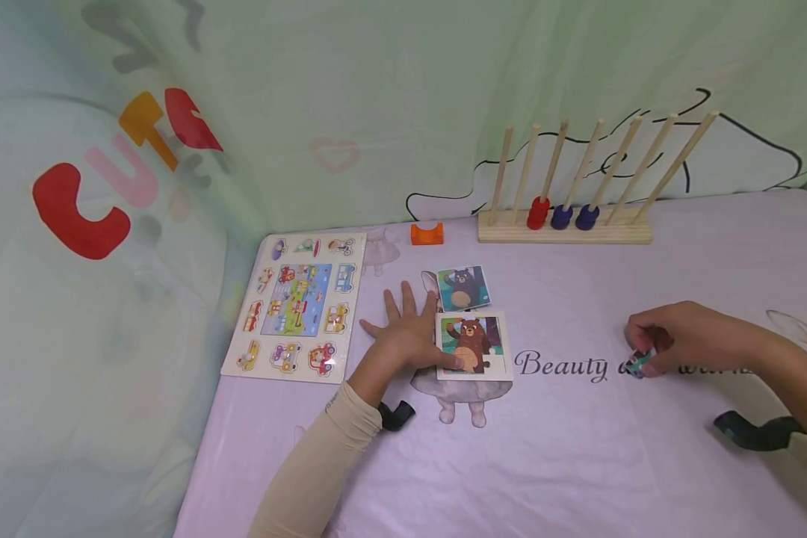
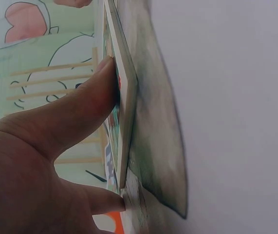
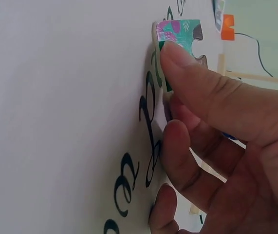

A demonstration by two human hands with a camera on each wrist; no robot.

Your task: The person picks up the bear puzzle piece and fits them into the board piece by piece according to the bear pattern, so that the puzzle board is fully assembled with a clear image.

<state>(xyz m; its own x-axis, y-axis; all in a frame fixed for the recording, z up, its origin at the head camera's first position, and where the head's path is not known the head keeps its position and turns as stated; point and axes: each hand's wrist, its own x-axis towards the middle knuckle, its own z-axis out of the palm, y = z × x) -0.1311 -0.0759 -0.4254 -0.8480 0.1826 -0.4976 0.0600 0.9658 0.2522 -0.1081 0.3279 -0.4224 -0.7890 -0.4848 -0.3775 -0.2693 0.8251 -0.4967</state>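
Observation:
A small bear jigsaw puzzle in a pale frame lies on the cloth, with a bare white patch at its lower right. My left hand rests beside it, fingers spread on the cloth and thumb on the puzzle's lower left, as the left wrist view also shows. Right of the puzzle, my right hand pinches a jigsaw piece between thumb and fingers, just over the printed lettering. Teal, pink and brown show on the piece. Behind the puzzle lies a bear picture card, touching or nearly touching the frame.
A vehicle peg puzzle board lies left of my left hand. At the back stand an orange block and a wooden bead rack with upright rods and red and blue beads. A green curtain hangs behind.

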